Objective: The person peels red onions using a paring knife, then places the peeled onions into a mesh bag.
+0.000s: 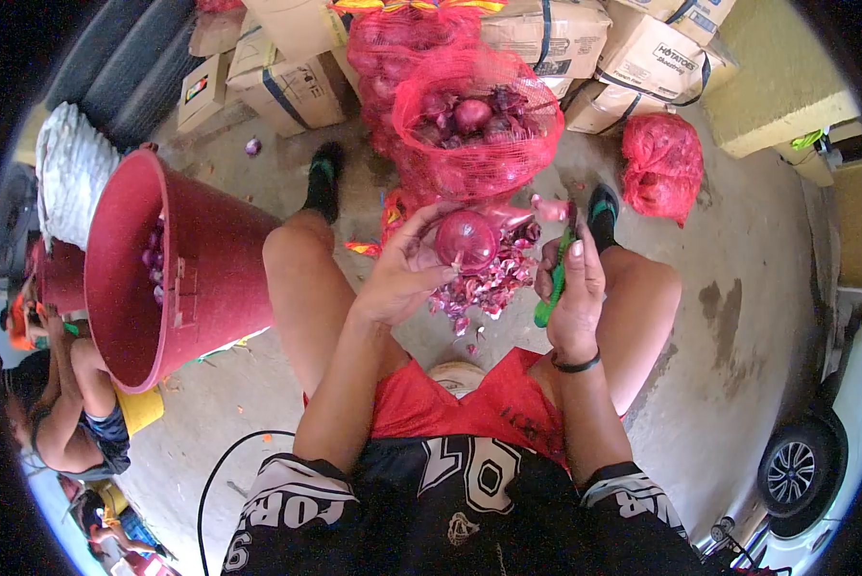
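My left hand (404, 274) is closed around a large purple onion (466, 240), its thumb near the bottom of the bulb. In my right hand (573, 288) is a knife with a green handle (554, 288); a piece of pale onion skin (550, 208) hangs by its upper end. A pile of onion peelings (493, 283) lies on the floor below my hands. Just beyond, an open red mesh sack (479, 163) stands full of onions, one round onion (472, 114) showing on top.
A big red tub (215, 259) with onions inside tilts at my left. Cardboard boxes (546, 38) and a tied red mesh bag (661, 163) stand beyond. Another person (71, 394) sits at far left. A car wheel (792, 472) shows at lower right.
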Demonstrator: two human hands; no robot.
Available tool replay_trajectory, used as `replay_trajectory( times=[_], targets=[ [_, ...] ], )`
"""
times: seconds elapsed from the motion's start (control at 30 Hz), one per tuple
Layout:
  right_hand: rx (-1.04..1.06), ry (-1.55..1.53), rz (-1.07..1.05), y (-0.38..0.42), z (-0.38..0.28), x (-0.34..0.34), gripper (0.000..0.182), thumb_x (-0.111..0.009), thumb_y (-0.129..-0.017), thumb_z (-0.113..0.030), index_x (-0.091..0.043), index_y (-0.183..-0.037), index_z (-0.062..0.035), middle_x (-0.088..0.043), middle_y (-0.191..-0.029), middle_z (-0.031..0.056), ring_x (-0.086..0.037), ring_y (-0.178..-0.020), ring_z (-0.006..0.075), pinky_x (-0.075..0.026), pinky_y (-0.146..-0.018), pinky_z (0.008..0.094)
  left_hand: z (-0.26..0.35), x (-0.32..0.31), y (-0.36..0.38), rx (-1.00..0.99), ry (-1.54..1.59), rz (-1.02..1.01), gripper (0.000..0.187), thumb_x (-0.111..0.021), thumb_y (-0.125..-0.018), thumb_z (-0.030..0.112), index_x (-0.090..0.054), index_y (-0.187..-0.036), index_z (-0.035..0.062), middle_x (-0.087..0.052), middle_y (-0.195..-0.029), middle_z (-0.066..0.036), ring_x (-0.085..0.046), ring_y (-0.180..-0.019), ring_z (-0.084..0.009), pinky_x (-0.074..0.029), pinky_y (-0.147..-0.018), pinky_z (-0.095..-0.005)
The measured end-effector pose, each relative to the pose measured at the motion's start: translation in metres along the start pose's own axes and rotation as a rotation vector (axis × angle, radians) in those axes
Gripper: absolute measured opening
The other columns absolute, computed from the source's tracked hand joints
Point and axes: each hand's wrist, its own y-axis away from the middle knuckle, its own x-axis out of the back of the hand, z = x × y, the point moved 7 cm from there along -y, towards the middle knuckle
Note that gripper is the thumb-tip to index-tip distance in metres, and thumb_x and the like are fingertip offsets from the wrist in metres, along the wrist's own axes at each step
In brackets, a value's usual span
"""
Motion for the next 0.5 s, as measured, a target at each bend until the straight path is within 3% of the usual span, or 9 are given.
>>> replay_trajectory(
  times=[0.13, 0.3, 0.37, 0.43, 0.5],
  targets=[
    [-0.030, -0.007, 0.099, -0.005, -0.008, 0.010, 0.048, -0.044, -0.102, -0.029, -0.036, -0.146, -0.0109, -0.049, -0.082, 0.0021, -0.043, -0.058, 0.0069, -0.035, -0.050, 0.0187, -0.002, 0.006, 0.001, -0.039, 0.121, 0.031, 0.077, -0.071, -0.078, -0.002, -0.031, -0.143, 0.0059, -0.045, -0.138, -0.012, -0.050, -0.124, -0.0285, -0.045, -0.102, -0.0471],
    [-0.140, 0.554, -0.286, 0.006, 0.010, -0.014, 0.054, -0.045, -0.100, -0.022, -0.029, -0.149, -0.0072, -0.047, -0.075, -0.0019, -0.039, -0.060, 0.0051, -0.035, -0.055, 0.0202, 0.000, 0.017, -0.008, -0.110, 0.055, 0.119, 0.071, -0.069, -0.079, -0.001, -0.034, -0.141, 0.0076, -0.047, -0.137, -0.013, -0.051, -0.123, -0.0301, -0.044, -0.102, -0.0489],
    [0.002, 0.671, -0.356, 0.015, 0.003, -0.032, 0.054, -0.051, -0.097, -0.018, -0.034, -0.146, -0.0038, -0.058, -0.087, 0.0077, -0.053, -0.072, 0.0136, -0.044, -0.070, 0.0269, -0.002, 0.020, -0.009, -0.149, -0.079, 0.139, 0.071, -0.069, -0.079, -0.001, -0.034, -0.140, 0.0071, -0.048, -0.135, -0.014, -0.051, -0.123, -0.0307, -0.043, -0.104, -0.0487],
    [0.034, 0.676, -0.384, 0.021, -0.002, -0.048, 0.055, -0.056, -0.092, -0.012, -0.038, -0.143, -0.0011, -0.064, -0.101, 0.0186, -0.062, -0.089, 0.0228, -0.046, -0.089, 0.0344, -0.003, 0.019, -0.008, -0.202, -0.164, 0.129, 0.071, -0.067, -0.078, -0.007, -0.036, -0.140, 0.0062, -0.049, -0.133, -0.013, -0.053, -0.119, -0.0266, -0.047, -0.099, -0.0429],
    [0.082, 0.681, -0.389, 0.022, 0.001, -0.046, 0.054, -0.055, -0.094, -0.013, -0.037, -0.143, -0.0020, -0.063, -0.094, 0.0135, -0.060, -0.081, 0.0185, -0.048, -0.081, 0.0314, -0.003, 0.014, -0.007, -0.191, -0.111, 0.109, 0.069, -0.065, -0.078, -0.008, -0.036, -0.140, 0.0051, -0.049, -0.132, -0.012, -0.054, -0.118, -0.0251, -0.048, -0.098, -0.0407]
  ],
)
